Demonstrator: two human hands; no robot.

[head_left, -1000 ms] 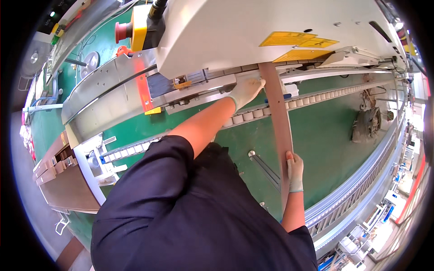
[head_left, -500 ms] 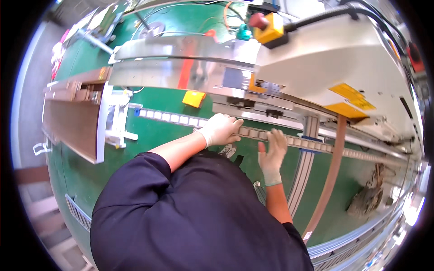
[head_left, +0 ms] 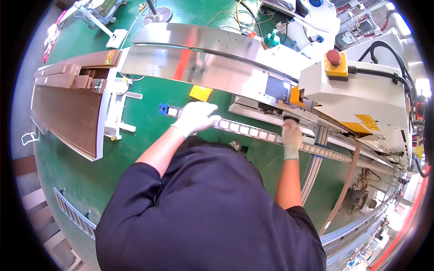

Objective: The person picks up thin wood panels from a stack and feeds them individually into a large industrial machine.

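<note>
A long narrow roller rail (head_left: 253, 131) with pale rollers and a blue end runs in front of me, along a metal machine bed (head_left: 221, 67). My left hand (head_left: 195, 118), in a whitish glove, is over the rail near its blue end. Its thumb and fingers are apart, and nothing shows between them; whether it touches the rail I cannot tell. My right hand (head_left: 291, 137), gloved too, reaches across the rail with its fingers closed at a black knob-like part (head_left: 290, 119) on the machine's lower side. The fingertips are partly hidden.
Brown panels (head_left: 68, 113) are stacked on a stand at the left. On the right, the pale machine housing (head_left: 361, 95) carries a red stop button (head_left: 333, 57) on a yellow box. A green-capped bottle (head_left: 271, 40) stands on the bed. An upright metal profile (head_left: 312, 174) is beside my right forearm.
My right hand has gone from open above the rail to reaching past it to the black knob-like part. My left hand has shifted left toward the rail's blue end. The view has swung.
</note>
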